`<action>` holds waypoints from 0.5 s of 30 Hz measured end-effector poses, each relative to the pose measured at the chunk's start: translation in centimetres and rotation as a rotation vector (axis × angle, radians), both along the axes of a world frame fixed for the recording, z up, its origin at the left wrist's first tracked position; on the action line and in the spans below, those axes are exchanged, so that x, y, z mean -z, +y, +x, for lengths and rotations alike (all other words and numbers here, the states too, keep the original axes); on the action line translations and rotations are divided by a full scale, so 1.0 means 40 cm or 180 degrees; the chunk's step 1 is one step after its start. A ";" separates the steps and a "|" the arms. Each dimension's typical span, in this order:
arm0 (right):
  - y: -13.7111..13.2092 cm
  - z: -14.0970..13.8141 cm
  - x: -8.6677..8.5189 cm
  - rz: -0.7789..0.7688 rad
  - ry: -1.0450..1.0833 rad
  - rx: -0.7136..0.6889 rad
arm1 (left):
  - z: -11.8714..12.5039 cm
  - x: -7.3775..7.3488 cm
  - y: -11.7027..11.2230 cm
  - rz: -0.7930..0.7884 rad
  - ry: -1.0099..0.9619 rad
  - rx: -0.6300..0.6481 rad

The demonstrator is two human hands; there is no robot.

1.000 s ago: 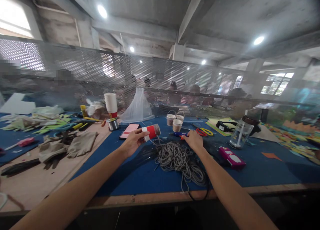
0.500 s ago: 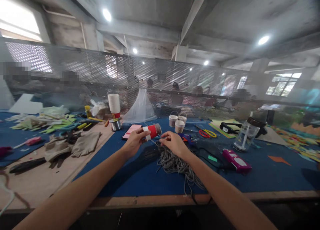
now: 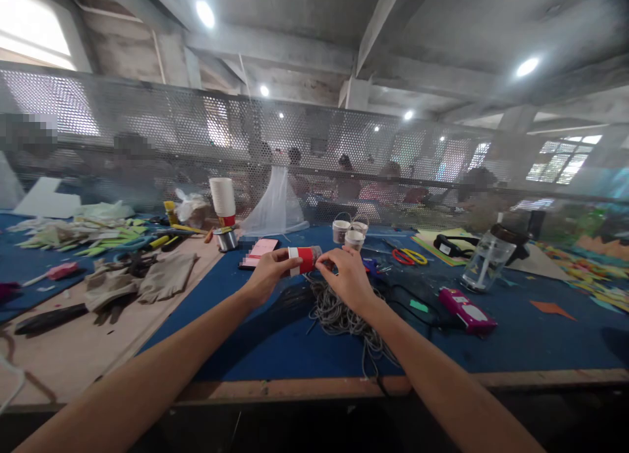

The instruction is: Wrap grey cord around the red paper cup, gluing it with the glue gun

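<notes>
My left hand [image 3: 269, 275] is closed around a red-and-white paper cup [image 3: 305, 259], which lies on its side in the air above the table. The cup's right end looks grey, as if wrapped in cord. At that end my right hand [image 3: 344, 271] pinches thumb and fingertips together on what looks like a strand of grey cord; the strand itself is mostly hidden. A loose heap of grey cord [image 3: 334, 312] lies on the blue table cover beneath my right hand and wrist. Just behind stand three small cups, one a pale cup with a handle [image 3: 341, 230].
A phone [image 3: 260, 252], a metal tin [image 3: 227, 240] and stacked paper cups [image 3: 223, 197] stand at the back left. Gloves [image 3: 167, 277] lie left. Scissors [image 3: 410, 256], a magenta device [image 3: 466, 310] and a clear bottle [image 3: 489, 259] are right. A perforated screen [image 3: 314, 132] rises behind.
The cup has moved slightly right and is now closer to level. My right hand has shifted up a little, its fingertips now against the cup's grey end. The view has tilted slightly.
</notes>
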State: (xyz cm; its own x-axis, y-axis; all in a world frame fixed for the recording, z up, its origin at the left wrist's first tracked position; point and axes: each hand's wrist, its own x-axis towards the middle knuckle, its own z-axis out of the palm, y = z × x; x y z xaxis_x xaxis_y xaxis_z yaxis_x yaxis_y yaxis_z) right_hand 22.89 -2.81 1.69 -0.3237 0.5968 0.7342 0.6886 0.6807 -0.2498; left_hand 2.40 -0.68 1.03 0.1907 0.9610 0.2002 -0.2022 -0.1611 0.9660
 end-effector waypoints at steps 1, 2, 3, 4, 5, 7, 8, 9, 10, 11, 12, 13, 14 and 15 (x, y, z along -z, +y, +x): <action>-0.001 0.001 -0.002 0.0031 -0.0026 0.0005 | 0.001 0.000 -0.001 -0.0001 0.0020 0.0012; -0.003 0.002 -0.005 0.0057 -0.0050 0.0012 | 0.001 0.001 -0.001 0.0000 0.0061 0.0016; -0.005 0.002 -0.008 0.0081 -0.0080 0.0018 | 0.002 0.002 -0.001 0.0007 0.0113 0.0003; -0.006 0.003 -0.011 0.0103 -0.0115 0.0025 | 0.002 0.003 0.000 0.0017 0.0166 -0.0013; -0.008 0.003 -0.015 0.0131 -0.0148 0.0033 | 0.002 0.004 0.000 0.0028 0.0209 -0.0026; -0.011 0.003 -0.020 0.0190 -0.0219 0.0032 | 0.002 0.005 0.001 0.0042 0.0253 -0.0012; -0.012 0.003 -0.022 0.0219 -0.0248 0.0028 | 0.002 0.005 0.001 0.0048 0.0255 0.0002; -0.012 0.003 -0.023 0.0248 -0.0271 0.0027 | 0.002 0.005 0.000 0.0048 0.0250 0.0019; -0.012 0.004 -0.024 0.0274 -0.0288 0.0031 | 0.002 0.004 0.000 0.0044 0.0243 0.0030; -0.011 0.005 -0.023 0.0295 -0.0294 0.0044 | 0.002 0.003 -0.001 0.0036 0.0233 0.0031; -0.010 0.006 -0.023 0.0310 -0.0292 0.0063 | 0.003 0.003 -0.002 0.0023 0.0227 0.0037; -0.008 0.007 -0.022 0.0321 -0.0282 0.0082 | 0.003 0.002 -0.002 0.0011 0.0220 0.0045; -0.006 0.009 -0.020 0.0324 -0.0273 0.0096 | 0.003 0.002 -0.002 -0.0001 0.0215 0.0064; -0.004 0.011 -0.019 0.0330 -0.0260 0.0104 | 0.003 0.002 -0.002 -0.0011 0.0216 0.0090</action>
State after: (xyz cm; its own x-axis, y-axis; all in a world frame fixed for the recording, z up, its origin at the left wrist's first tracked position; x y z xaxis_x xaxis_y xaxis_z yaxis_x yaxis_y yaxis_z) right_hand 23.31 -2.98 2.46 -0.3665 0.5304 0.7644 0.7261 0.6768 -0.1214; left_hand 2.52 -0.77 0.96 0.2309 0.9557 0.1826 -0.1405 -0.1529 0.9782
